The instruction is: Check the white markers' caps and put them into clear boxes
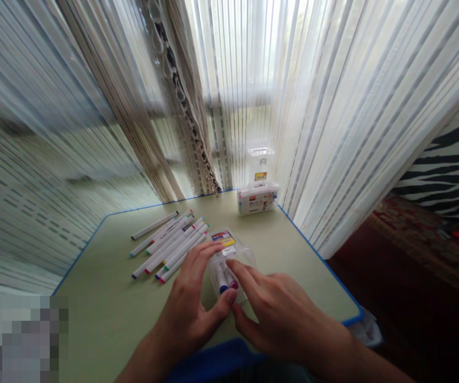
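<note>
A clear plastic marker case (250,256) stands near the front of the table between my hands, its lid tipped back. Inside lie two white markers (222,277), one with a dark blue end and one with a purple end. My left hand (189,292) curls around the case's left side, with its thumb by the marker ends. From the right, my right hand (273,306) grips the case, its index fingertip over the markers and its thumb low at the front. Left of the case lies a loose pile of several white markers (173,244) with coloured ends.
A second marker case (258,205), filled and with its lid raised, stands at the table's back right corner. The pale green table (93,266) has a blue edge. String curtains (237,80) hang right behind it. A pixelated patch covers the lower left corner.
</note>
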Demonstrator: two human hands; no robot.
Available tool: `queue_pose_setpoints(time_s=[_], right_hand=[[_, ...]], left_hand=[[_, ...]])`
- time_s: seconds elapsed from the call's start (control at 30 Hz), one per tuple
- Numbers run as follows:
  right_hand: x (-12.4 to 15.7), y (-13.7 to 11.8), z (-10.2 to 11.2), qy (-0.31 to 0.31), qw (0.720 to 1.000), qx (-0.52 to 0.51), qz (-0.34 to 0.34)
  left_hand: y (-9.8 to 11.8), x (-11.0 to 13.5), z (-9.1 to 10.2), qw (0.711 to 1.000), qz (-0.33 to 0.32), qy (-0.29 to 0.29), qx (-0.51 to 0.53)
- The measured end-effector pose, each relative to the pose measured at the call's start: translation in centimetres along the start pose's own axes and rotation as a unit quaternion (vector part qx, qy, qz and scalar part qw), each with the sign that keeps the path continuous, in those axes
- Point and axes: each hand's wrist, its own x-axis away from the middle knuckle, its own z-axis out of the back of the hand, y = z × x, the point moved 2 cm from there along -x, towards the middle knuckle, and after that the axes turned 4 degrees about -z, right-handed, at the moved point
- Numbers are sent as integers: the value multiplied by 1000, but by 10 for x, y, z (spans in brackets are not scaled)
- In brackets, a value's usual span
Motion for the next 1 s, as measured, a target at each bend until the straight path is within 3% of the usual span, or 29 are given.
queue_pose_setpoints(time_s=[0.43, 0.63, 0.87, 1.0], right_hand=[[2, -1, 2, -11, 1000, -11, -2], [0, 0, 3, -18, 1000, 5, -3], [9, -2, 9, 22, 999, 4, 30], [17, 1, 26, 89, 994, -8, 65]], left_hand=[[-4, 1, 1, 995, 23, 38, 92], [-6, 1, 2, 995, 23, 48, 86], [-10, 0, 5, 993, 36, 68, 87], [-12, -2, 8, 991, 53, 85, 92]])
